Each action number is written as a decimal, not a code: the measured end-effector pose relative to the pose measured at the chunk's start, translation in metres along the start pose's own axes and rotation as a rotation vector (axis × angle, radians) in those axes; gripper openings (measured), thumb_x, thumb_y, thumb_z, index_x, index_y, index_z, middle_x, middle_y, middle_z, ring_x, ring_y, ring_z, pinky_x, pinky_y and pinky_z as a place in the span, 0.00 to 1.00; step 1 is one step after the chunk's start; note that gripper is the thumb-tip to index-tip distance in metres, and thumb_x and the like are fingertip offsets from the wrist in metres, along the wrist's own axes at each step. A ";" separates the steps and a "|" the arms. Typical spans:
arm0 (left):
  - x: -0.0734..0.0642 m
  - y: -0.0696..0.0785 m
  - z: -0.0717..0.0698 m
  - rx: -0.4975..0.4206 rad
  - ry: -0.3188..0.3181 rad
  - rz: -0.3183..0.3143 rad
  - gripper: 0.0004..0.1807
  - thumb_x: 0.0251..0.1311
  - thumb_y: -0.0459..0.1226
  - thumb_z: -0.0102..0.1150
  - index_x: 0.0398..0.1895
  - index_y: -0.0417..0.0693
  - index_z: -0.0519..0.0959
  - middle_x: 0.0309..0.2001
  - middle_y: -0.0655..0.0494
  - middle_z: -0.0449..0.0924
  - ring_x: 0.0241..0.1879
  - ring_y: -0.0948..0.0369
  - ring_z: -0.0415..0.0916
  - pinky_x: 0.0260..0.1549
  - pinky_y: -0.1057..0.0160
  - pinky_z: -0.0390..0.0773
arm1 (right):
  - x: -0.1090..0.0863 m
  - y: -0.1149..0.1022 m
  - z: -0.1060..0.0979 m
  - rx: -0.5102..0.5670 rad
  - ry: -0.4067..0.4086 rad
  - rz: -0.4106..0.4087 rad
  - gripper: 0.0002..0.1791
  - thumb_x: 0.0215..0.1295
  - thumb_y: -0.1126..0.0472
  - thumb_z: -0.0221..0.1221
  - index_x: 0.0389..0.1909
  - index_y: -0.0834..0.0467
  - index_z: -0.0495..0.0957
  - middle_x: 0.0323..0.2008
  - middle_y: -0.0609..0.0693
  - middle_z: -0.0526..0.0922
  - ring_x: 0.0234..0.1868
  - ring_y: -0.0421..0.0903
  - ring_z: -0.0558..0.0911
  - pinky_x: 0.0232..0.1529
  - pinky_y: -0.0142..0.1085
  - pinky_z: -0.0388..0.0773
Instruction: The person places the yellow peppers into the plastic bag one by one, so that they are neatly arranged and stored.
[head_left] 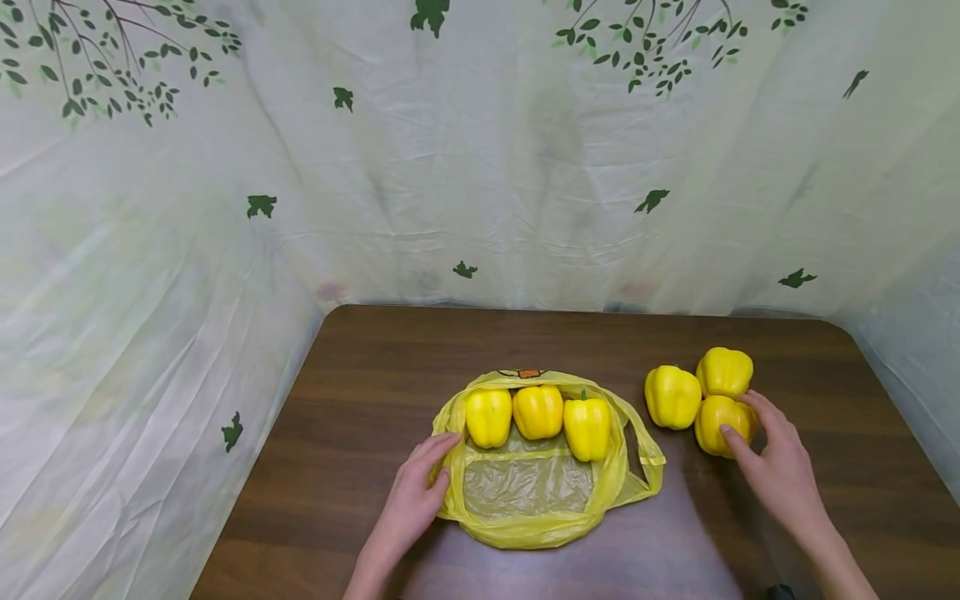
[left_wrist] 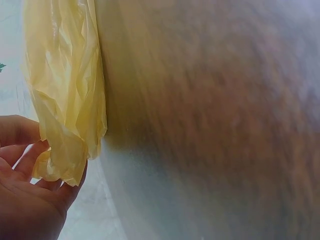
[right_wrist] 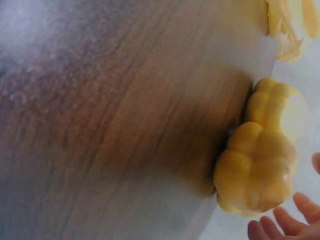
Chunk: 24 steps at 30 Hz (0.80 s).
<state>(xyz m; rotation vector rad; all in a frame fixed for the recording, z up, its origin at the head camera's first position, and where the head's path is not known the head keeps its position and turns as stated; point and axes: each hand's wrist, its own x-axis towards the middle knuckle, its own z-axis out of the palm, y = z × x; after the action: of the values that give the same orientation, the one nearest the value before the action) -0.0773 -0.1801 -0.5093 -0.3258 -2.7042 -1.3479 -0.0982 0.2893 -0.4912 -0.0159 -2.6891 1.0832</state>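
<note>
A yellow plastic bag (head_left: pixel 536 532) lies with its mouth spread wide on the table. Inside, along its far side, are three yellow bell peppers, the rightmost bell pepper (head_left: pixel 587 429) with its green stem up. My left hand (head_left: pixel 411 492) grips the bag's left edge; in the left wrist view the crumpled plastic (left_wrist: pixel 65 100) hangs between its thumb and fingers. To the right, my right hand (head_left: pixel 783 471) spreads thumb and fingers around the nearest bell pepper (head_left: pixel 722 427) of a cluster of three. The right wrist view has its fingertips (right_wrist: pixel 285 220) just beside that pepper.
The other two peppers of the cluster, a left bell pepper (head_left: pixel 672 397) and a back bell pepper (head_left: pixel 724 372), sit against the nearest one. A bag handle loop (head_left: pixel 647 467) extends rightward on the brown table (head_left: pixel 375 358). Leaf-patterned cloth (head_left: pixel 487 183) hangs behind the table.
</note>
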 end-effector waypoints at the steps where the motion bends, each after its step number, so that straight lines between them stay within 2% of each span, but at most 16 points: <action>1: 0.000 0.000 0.000 -0.002 0.000 0.000 0.26 0.56 0.20 0.56 0.59 0.42 0.79 0.61 0.55 0.75 0.64 0.54 0.68 0.64 0.49 0.65 | 0.001 0.001 0.000 0.000 -0.009 0.005 0.31 0.70 0.57 0.58 0.68 0.68 0.62 0.69 0.70 0.60 0.64 0.75 0.59 0.56 0.73 0.55; 6: 0.001 -0.001 0.001 0.000 -0.003 -0.001 0.26 0.56 0.20 0.56 0.60 0.42 0.78 0.61 0.55 0.75 0.64 0.54 0.68 0.64 0.49 0.65 | 0.003 0.003 0.001 0.001 -0.057 0.044 0.36 0.72 0.54 0.56 0.70 0.71 0.56 0.68 0.75 0.57 0.64 0.76 0.57 0.58 0.72 0.53; 15: 0.001 -0.001 0.000 0.002 -0.006 -0.003 0.26 0.57 0.20 0.57 0.60 0.42 0.78 0.61 0.55 0.75 0.64 0.53 0.67 0.64 0.48 0.65 | 0.005 0.006 0.001 0.028 -0.189 0.181 0.44 0.74 0.46 0.50 0.73 0.73 0.44 0.66 0.79 0.54 0.62 0.75 0.60 0.55 0.72 0.58; 21: 0.001 -0.002 0.000 0.005 -0.005 -0.002 0.26 0.57 0.20 0.57 0.60 0.43 0.78 0.61 0.54 0.75 0.64 0.54 0.67 0.64 0.48 0.65 | 0.007 0.009 0.000 0.054 -0.267 0.251 0.50 0.72 0.40 0.49 0.73 0.74 0.39 0.66 0.80 0.53 0.61 0.74 0.60 0.54 0.71 0.60; 24: 0.000 -0.002 0.000 0.001 0.000 0.001 0.26 0.57 0.20 0.57 0.60 0.43 0.79 0.61 0.55 0.75 0.64 0.54 0.68 0.64 0.49 0.65 | 0.007 0.010 0.000 0.048 -0.282 0.263 0.50 0.72 0.39 0.49 0.73 0.74 0.39 0.66 0.80 0.53 0.61 0.74 0.61 0.53 0.70 0.61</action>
<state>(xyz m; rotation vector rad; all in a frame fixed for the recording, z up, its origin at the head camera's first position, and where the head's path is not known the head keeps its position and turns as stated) -0.0782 -0.1809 -0.5109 -0.3277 -2.7045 -1.3459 -0.1059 0.2973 -0.4968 -0.2310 -2.9733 1.3140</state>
